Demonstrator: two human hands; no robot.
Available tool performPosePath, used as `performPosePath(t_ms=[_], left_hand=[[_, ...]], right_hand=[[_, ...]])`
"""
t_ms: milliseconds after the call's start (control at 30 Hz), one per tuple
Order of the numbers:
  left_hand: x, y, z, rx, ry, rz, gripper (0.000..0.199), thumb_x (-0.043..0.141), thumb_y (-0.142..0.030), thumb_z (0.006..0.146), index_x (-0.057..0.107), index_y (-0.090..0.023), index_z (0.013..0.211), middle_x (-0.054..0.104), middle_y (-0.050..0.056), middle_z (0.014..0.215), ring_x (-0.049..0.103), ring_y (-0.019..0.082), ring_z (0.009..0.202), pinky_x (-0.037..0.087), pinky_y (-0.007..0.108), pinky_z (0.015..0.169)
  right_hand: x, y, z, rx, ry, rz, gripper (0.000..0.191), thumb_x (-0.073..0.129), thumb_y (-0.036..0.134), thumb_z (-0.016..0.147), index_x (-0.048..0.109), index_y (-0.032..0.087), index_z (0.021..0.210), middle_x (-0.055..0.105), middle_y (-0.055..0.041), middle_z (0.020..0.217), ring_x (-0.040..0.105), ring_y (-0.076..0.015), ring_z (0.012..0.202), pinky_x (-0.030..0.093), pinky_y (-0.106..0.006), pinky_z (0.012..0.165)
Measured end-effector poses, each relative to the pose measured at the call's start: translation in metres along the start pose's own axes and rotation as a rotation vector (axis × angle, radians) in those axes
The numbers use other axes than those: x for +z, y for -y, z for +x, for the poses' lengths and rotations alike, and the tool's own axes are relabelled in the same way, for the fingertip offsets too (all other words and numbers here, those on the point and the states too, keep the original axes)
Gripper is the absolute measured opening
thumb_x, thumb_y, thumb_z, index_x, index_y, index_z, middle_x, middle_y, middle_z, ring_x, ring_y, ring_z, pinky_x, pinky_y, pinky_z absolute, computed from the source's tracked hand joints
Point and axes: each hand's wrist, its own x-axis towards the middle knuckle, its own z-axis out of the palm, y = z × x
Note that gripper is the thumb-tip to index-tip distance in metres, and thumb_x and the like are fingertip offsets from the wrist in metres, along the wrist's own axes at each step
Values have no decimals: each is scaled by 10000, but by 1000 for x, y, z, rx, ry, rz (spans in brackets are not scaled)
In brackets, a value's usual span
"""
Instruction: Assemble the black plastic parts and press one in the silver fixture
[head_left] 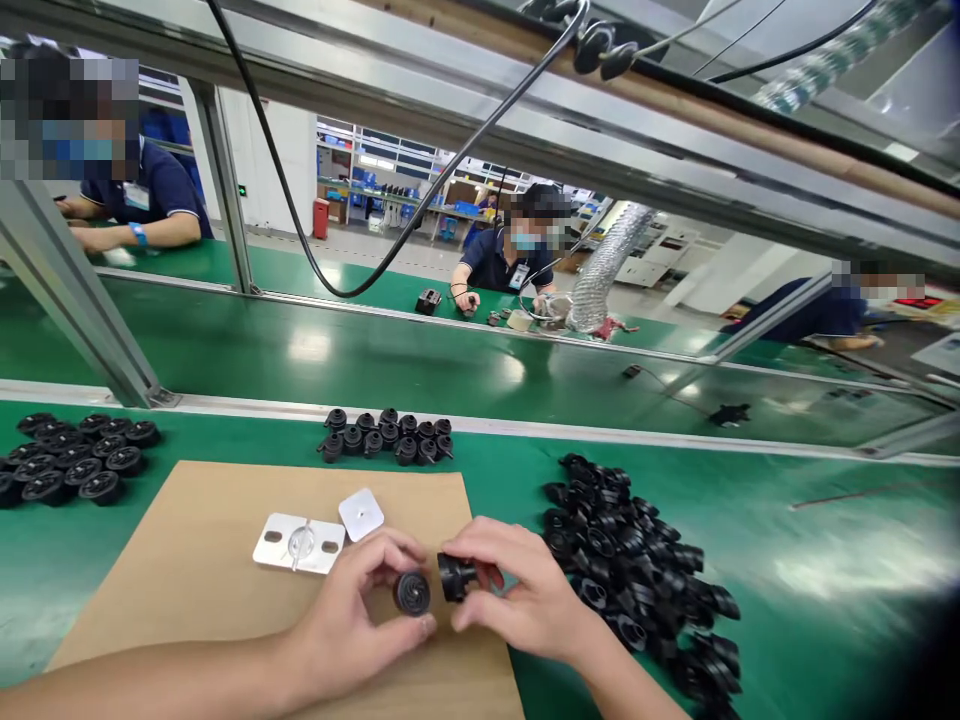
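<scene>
My left hand (360, 605) is closed around a round black plastic part (412, 593), whose ribbed, swirl-patterned face points up toward me. Close beside it, my right hand (517, 585) pinches a black cylindrical plastic part (455, 577) between thumb and fingers, turned sideways. A small gap separates the two parts. Both hands are above a brown cardboard sheet (195, 570). Just beyond my left hand lie a silver metal plate (281, 540) with two slots and a round recess, and a smaller square metal plate (361, 513) with a small central hole.
Right of the cardboard is a large heap of black plastic parts (615, 550). Several black spouted parts (386, 437) stand in rows behind it, and round black parts (79, 460) sit at left. A metal frame post (82, 290) rises at left. Co-workers sit across the green bench (337, 345).
</scene>
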Motion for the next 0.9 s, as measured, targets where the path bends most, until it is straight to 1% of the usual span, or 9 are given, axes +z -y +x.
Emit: performPosePath(t_ms=[100, 167, 233, 367, 433, 533, 633, 767, 900], left_hand=[[0, 1, 0, -68, 27, -34, 263, 858, -274, 820, 680, -183, 991, 702, 61, 1009, 678, 220, 956, 559, 333, 872], [-2, 1, 0, -81, 23, -29, 320, 898, -317, 803, 724, -179, 1034, 717, 62, 1004, 679, 220, 949, 552, 323, 867], [-3, 2, 0, -69, 23, -21, 351, 905, -356, 813, 756, -189, 1084, 727, 65, 1020, 678, 222, 955, 542, 313, 851], [-4, 4, 0, 27, 14, 13, 354, 882, -398, 870, 780, -232, 1166, 739, 69, 1058, 681, 225, 973, 521, 315, 839], [-4, 4, 1, 78, 7, 27, 348, 875, -375, 884, 779, -256, 1197, 741, 59, 1053, 681, 220, 969, 513, 319, 849], [-4, 3, 1, 101, 5, 39, 344, 862, -295, 889, 776, -284, 1222, 737, 40, 1038, 672, 207, 955, 499, 314, 848], [-3, 1, 2, 88, 3, 40, 342, 854, -238, 870, 785, -280, 1203, 727, 30, 1012, 660, 198, 933, 488, 305, 836], [-3, 0, 3, 57, 22, 40, 329, 844, -238, 870, 788, -256, 1194, 721, 39, 1018, 655, 206, 941, 482, 312, 841], [-3, 2, 2, 54, 32, 57, 334, 838, -226, 860, 787, -241, 1190, 720, 48, 1023, 655, 213, 946, 479, 318, 845]], right_hand=[[0, -1, 1, -57, 38, -30, 425, 856, 433, 971, 708, 226, 1311, 715, -42, 896, 592, -149, 669, 429, -262, 564], [-1, -2, 0, -49, 50, -39, 424, 859, 420, 969, 702, 232, 1316, 719, -44, 907, 610, -155, 676, 435, -264, 562], [-1, -3, 0, -27, 54, -52, 445, 894, 428, 935, 706, 248, 1295, 715, -30, 884, 607, -155, 650, 429, -272, 557], [-1, -2, 0, -18, 51, -69, 462, 910, 462, 910, 709, 261, 1275, 713, -17, 852, 601, -154, 609, 411, -284, 543], [0, -2, 1, -28, 47, -84, 460, 893, 491, 920, 711, 257, 1272, 724, -25, 856, 613, -157, 612, 407, -287, 538], [1, -1, 1, -42, 44, -103, 458, 879, 512, 928, 712, 253, 1267, 736, -29, 854, 644, -162, 637, 411, -287, 543], [3, -1, 1, -58, 54, -111, 455, 873, 502, 938, 706, 252, 1278, 758, -38, 885, 677, -167, 677, 435, -285, 562], [5, -2, 3, -73, 77, -114, 469, 860, 501, 945, 693, 250, 1304, 771, -53, 931, 703, -176, 718, 475, -280, 590], [7, -2, 3, -99, 67, -99, 488, 863, 485, 944, 684, 246, 1329, 769, -65, 941, 723, -185, 744, 494, -275, 594]])
